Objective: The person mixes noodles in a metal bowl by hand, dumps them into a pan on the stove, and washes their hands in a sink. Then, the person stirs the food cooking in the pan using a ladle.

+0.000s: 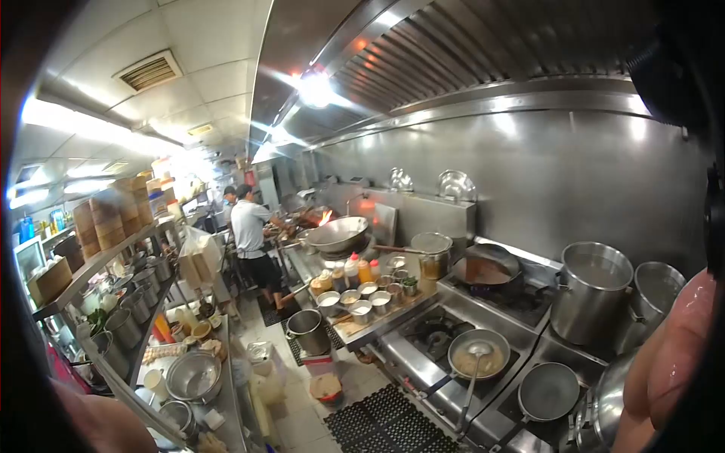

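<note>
My right hand (672, 370) looms large and very close at the right edge. Parts of its fingers show, but the frame cuts them off, so its grip cannot be made out. Behind it is a shiny rounded steel pot (610, 404). At the bottom left, a blurred piece of my left hand (102, 423) shows, its fingers hidden. A frying pan (479, 353) on the stove holds pale liquid with a ladle (472, 381) resting in it. Beside that pan sits a second, dark pan (547, 391).
Tall stockpots (591, 291) stand at the right wall. A dark wok (487, 273) holds reddish-brown liquid. Seasoning containers (362, 309) and a large wok (337, 235) line the counter. Two people (251, 226) stand farther back near a flame. Shelves (113, 260) run along the left; a black mat (389, 423) covers floor.
</note>
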`<state>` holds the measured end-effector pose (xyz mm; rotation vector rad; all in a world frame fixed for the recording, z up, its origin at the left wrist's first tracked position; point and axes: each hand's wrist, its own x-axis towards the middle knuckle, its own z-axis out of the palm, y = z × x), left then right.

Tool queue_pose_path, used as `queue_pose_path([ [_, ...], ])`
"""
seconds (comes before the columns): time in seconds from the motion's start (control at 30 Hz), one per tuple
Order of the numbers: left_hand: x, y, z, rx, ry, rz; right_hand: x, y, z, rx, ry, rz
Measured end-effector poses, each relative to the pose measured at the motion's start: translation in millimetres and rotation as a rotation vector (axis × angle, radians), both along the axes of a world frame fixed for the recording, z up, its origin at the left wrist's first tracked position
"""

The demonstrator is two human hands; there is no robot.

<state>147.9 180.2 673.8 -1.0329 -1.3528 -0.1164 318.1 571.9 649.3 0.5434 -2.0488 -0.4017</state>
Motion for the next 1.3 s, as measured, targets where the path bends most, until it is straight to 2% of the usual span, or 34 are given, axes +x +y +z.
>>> queue_pose_path([
  [0.17, -22.7, 5.0, -16.7, -0.049, -0.009, -0.041, -13.2, -6.6, -6.2, 0.025, -0.033, 0.037],
  [0.37, -50.2, 2.5, -18.1, -0.087, 0.076, -0.262, -19.9, -14.7, -7.8, -0.001, 0.082, 0.182],
  [0.47, -75.2, -4.5, -43.0, 0.032, 0.099, -0.4, -27.8, -11.6, -34.7, -0.269, 0.151, 0.243],
  [0.53, -103.1, -10.0, -74.4, 0.149, 0.024, -0.439, -68.0, -5.1, -92.6, -0.529, 0.068, 0.129],
  [0.57, -121.4, -10.5, -96.6, 0.207, -0.089, -0.416, -87.9, -2.0, -121.5, -0.656, 0.031, 0.069],
  [0.6, -142.4, -7.8, -124.0, 0.262, -0.228, -0.359, -101.2, 3.9, -159.8, -0.831, -0.134, -0.187],
  [0.63, -165.8, -1.2, -158.1, 0.294, -0.408, -0.275, -118.3, 17.9, -212.8, -1.046, -0.255, -0.276],
  [0.67, -187.1, 5.9, -194.2, 0.226, -0.577, -0.11, -127.2, 36.7, -278.0, -1.354, -0.492, -0.456],
  [0.7, -207.9, 9.5, -239.1, 0.175, -0.81, -0.031, -126.9, 81.7, -402.6, -1.239, -0.524, -0.521],
  [0.77, -244.8, 14.1, -362.0, 0.266, -1.25, -0.017, -133.1, 62.1, -464.7, -1.222, -0.824, -1.001],
  [0.8, -257.3, 7.9, -431.1, 0.244, -1.355, 0.022, -139.0, 53.4, -486.8, -1.285, -0.889, -1.053],
  [0.87, -260.6, -3.5, -523.3, 0.115, -1.623, 0.152, -155.0, 42.6, -506.2, -1.389, -0.932, -1.139],
  [0.93, -256.0, -15.6, -591.7, -0.019, -1.813, 0.261, -168.7, 32.9, -519.2, -1.488, -0.894, -1.216],
  [1.03, -250.9, -34.7, -645.3, -0.298, -2.008, 0.384, -178.5, 48.2, -558.9, -1.561, -0.705, -1.181],
  [1.13, -263.4, -63.9, -714.2, -0.787, -2.116, 0.57, -194.4, 63.4, -575.7, -1.569, -0.589, -1.338],
  [1.23, -267.8, -74.9, -719.4, -0.783, -2.263, 0.566, -185.1, 77.2, -567.6, -1.555, -0.515, -1.369],
  [1.3, -270.2, -83.8, -727.7, -0.604, -2.247, 0.54, -175.4, 71.0, -527.4, -1.645, -0.469, -1.373],
])
